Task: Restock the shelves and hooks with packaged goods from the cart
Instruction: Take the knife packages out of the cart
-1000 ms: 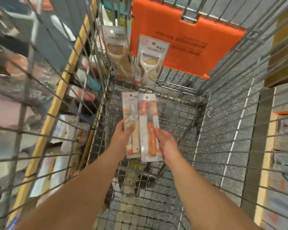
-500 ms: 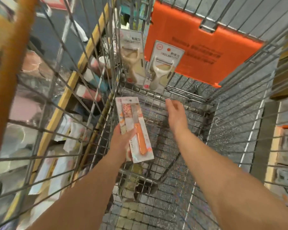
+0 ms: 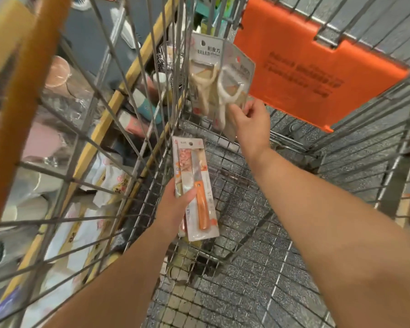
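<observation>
Two flat carded packs of orange-handled paring knives [image 3: 195, 190] sit stacked in the left hand [image 3: 175, 207], thumb pinching them, inside the wire shopping cart [image 3: 242, 209]. At 12 o'clock, the right hand [image 3: 250, 119] grips a white peeler blister pack [image 3: 233, 86] beside a beige peeler pack [image 3: 202, 79].

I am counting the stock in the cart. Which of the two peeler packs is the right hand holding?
The right hand holds the white peeler pack, in front; the beige peeler pack leans behind it, untouched.
</observation>
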### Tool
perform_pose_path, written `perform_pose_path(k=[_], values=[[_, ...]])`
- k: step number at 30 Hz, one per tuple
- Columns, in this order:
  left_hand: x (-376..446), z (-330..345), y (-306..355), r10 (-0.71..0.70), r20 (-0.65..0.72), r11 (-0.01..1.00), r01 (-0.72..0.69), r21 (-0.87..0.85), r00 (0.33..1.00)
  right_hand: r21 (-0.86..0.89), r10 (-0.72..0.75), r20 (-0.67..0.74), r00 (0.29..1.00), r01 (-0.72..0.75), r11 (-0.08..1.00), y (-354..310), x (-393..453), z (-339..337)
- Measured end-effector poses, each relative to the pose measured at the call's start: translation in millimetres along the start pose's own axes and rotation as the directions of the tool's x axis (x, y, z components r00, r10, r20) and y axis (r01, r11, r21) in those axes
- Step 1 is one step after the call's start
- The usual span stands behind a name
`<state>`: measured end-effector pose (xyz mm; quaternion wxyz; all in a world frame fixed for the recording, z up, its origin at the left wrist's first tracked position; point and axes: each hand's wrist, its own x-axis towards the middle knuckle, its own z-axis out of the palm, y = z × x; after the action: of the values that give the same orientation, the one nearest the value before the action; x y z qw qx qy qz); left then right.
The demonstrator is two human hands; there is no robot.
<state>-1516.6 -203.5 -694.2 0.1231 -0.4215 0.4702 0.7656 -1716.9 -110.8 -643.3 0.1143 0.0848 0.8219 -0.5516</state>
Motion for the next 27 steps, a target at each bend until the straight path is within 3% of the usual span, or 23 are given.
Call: perform_pose_path(k=[2, 5, 7, 9, 12, 16, 18, 24, 26, 27], values=[[-4.5, -2.4, 1.7, 0.004, 0.014, 0.999, -0.005, 0.037, 1.000, -0.069, -0.053, -0.014, 0.998, 0.052, 0.996, -4.5, -9.7, -15.5], [-10.4, -2.4, 3.0, 0.002, 0.055, 1.000, -0.002, 0.005, 0.999, -0.158, 0.009, -0.034, 0.999, -0.014, 0.987, -7.3, -32.1, -52.9], [-12.5, -1.5, 2.7, 0.000, 0.131, 1.000, 0.003, -0.021, 0.991, -0.119, 0.159, 0.060, 0.985, -0.151, 0.981, 1.2, -55.0, -72.4], [-15.0, 2.2, 0.1, -0.002, 0.212, 1.000, 0.005, -0.012, 0.977, -0.101, 0.370, 0.190, 0.909, -0.357, 0.929, 19.1, -81.1, -77.8], [-17.5, 10.4, -3.6, -0.078, 0.147, 0.996, 0.083, -0.029, 0.986, -0.028, 0.524, 0.280, 0.805, -0.539, 0.842, 42.9, -107.2, -64.9], [-23.6, 17.3, -2.9, -0.226, 0.108, 0.963, 0.239, -0.124, 0.968, -0.034, 0.562, 0.277, 0.779, -0.576, 0.816, 59.3, -118.7, -34.1], [-25.4, 21.3, 0.7, -0.258, 0.159, 0.940, 0.286, -0.185, 0.953, 0.009, 0.583, 0.305, 0.753, -0.614, 0.789, 65.8, -122.6, -24.6], [-19.6, 18.7, 1.8, -0.198, 0.120, 0.968, 0.213, -0.130, 0.973, 0.092, 0.673, 0.367, 0.642, -0.745, 0.661, 64.5, -113.7, -20.2], [-15.4, 13.0, 3.0, -0.239, 0.085, 0.952, 0.251, -0.173, 0.967, 0.148, 0.658, 0.360, 0.662, -0.737, 0.660, 56.5, -98.8, -20.3], [-11.8, 10.1, 3.8, -0.251, 0.067, 0.945, 0.259, -0.198, 0.966, 0.155, 0.623, 0.320, 0.714, -0.688, 0.709, 51.7, -89.0, -21.0]])
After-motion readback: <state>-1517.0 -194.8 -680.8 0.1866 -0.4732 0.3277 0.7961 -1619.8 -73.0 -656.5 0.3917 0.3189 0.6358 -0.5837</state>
